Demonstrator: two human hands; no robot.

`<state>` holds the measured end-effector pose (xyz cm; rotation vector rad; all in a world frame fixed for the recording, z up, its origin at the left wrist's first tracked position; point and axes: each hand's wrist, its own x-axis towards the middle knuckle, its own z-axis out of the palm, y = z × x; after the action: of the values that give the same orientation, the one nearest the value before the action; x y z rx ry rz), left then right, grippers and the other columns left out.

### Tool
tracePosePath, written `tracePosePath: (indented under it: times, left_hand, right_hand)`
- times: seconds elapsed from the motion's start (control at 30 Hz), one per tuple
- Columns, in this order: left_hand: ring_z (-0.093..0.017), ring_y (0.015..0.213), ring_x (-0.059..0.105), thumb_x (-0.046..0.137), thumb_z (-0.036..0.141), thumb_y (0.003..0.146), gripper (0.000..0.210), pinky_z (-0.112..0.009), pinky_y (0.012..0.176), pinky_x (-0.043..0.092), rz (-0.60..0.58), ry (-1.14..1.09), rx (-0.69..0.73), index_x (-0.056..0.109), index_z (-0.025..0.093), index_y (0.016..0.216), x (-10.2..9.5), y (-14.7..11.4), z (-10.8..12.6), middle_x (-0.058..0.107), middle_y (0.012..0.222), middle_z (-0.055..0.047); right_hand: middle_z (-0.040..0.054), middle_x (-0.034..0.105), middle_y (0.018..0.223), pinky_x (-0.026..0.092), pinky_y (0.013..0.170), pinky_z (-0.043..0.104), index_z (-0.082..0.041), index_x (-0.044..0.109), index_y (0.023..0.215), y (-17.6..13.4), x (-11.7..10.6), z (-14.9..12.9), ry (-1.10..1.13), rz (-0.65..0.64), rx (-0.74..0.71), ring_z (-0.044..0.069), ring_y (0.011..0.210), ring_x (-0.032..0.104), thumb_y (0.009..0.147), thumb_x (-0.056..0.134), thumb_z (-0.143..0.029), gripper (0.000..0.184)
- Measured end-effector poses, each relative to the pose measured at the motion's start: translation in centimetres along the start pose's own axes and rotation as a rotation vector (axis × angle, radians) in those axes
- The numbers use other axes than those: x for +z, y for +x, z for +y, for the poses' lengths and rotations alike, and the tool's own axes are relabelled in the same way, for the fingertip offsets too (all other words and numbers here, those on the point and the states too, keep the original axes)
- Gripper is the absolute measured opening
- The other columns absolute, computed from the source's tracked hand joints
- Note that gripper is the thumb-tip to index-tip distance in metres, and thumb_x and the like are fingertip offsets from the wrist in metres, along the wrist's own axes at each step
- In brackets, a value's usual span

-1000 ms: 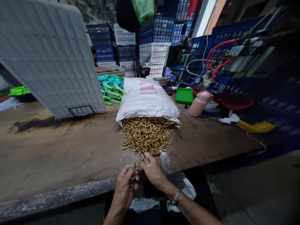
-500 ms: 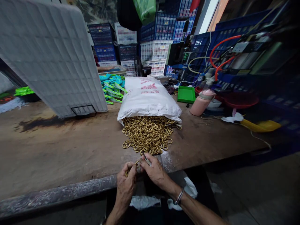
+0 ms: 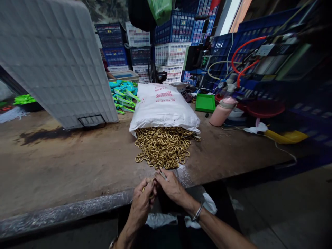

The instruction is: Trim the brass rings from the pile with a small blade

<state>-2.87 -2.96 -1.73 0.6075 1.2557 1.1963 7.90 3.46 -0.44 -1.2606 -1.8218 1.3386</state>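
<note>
Gold-coloured rings [image 3: 143,189] show between the curled fingers of my left hand [image 3: 140,202], just over the table's front edge. My right hand [image 3: 173,188] pinches a small thin tool with a pale blade-like part [image 3: 163,175]; its exact kind is not clear. The fingertips of both hands meet, and the spot where they touch is partly hidden. Just beyond them lies a heap of gold-coloured rings [image 3: 164,147], spilling from the open mouth of a white printed sack [image 3: 166,112].
A tall white quilted panel [image 3: 59,65] stands on the table [image 3: 77,169] at left. Teal and lime pieces [image 3: 126,93] lie behind the sack. To the right are a green tray [image 3: 205,103], a pink bottle [image 3: 222,112] and a machine with orange hoses [image 3: 237,52]. Stacked crates [image 3: 172,53] fill the back.
My left hand has shifted slightly right, closer against my right hand, and its ring has turned and is more covered by the fingers. The heap and sack stay put.
</note>
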Motion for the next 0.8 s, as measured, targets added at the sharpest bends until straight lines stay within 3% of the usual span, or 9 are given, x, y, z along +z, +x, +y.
tracePosePath:
  times: [0.1, 0.2, 0.4, 0.5, 0.8]
  left_hand:
    - [-0.003, 0.035, 0.029, 0.055, 0.050, 0.072, 0.033, -0.015, 0.034, 0.022, 0.005, -0.028, 0.032, 0.051, 0.017, 0.072, -0.1, 0.0, 0.0, 0.044, 0.051, 0.007]
    - [-0.003, 0.035, 0.029, 0.056, 0.051, 0.071, 0.035, -0.015, 0.034, 0.023, 0.036, 0.012, 0.056, 0.051, 0.017, 0.071, -0.3, 0.2, 0.0, 0.044, 0.051, 0.006]
    - [-0.004, 0.036, 0.028, 0.058, 0.054, 0.067, 0.038, -0.016, 0.036, 0.022, 0.089, 0.104, 0.118, 0.050, 0.017, 0.064, -0.1, 0.1, 0.2, 0.037, 0.045, 0.008]
    - [-0.005, 0.040, 0.030, 0.058, 0.051, 0.068, 0.035, -0.017, 0.039, 0.025, 0.109, 0.132, 0.201, 0.051, 0.017, 0.063, 0.0, -0.2, 0.4, 0.039, 0.047, 0.007]
    - [-0.007, 0.041, 0.030, 0.057, 0.047, 0.072, 0.030, -0.018, 0.041, 0.025, 0.135, 0.153, 0.234, 0.053, 0.018, 0.065, -0.6, -0.3, -0.4, 0.041, 0.049, 0.006]
  right_hand:
    - [-0.0029, 0.049, 0.055, 0.031, 0.051, 0.019, -0.017, 0.048, 0.063, 0.0, -0.3, 0.5, -0.060, 0.010, -0.005, 0.009, 0.053, 0.043, 0.081, 0.037, -0.025, 0.023]
    - [-0.0017, 0.054, 0.061, 0.029, 0.053, 0.020, -0.018, 0.051, 0.069, -0.6, -0.6, 0.7, -0.276, -0.039, -0.105, 0.010, 0.057, 0.044, 0.075, 0.040, -0.015, 0.013]
    - [0.0008, 0.058, 0.069, 0.027, 0.058, 0.022, -0.019, 0.053, 0.084, -1.4, -0.7, 0.3, -0.628, -0.145, -0.167, 0.013, 0.063, 0.048, 0.061, 0.040, -0.007, 0.029]
    - [0.0017, 0.059, 0.071, 0.027, 0.059, 0.023, -0.019, 0.052, 0.088, -1.4, -0.6, 0.2, -0.696, -0.171, -0.156, 0.014, 0.065, 0.050, 0.063, 0.039, -0.008, 0.030]
    - [0.0042, 0.062, 0.081, 0.029, 0.063, 0.024, -0.018, 0.050, 0.095, -1.7, -0.4, -0.1, -0.772, -0.198, -0.133, 0.016, 0.074, 0.054, 0.066, 0.039, -0.007, 0.033]
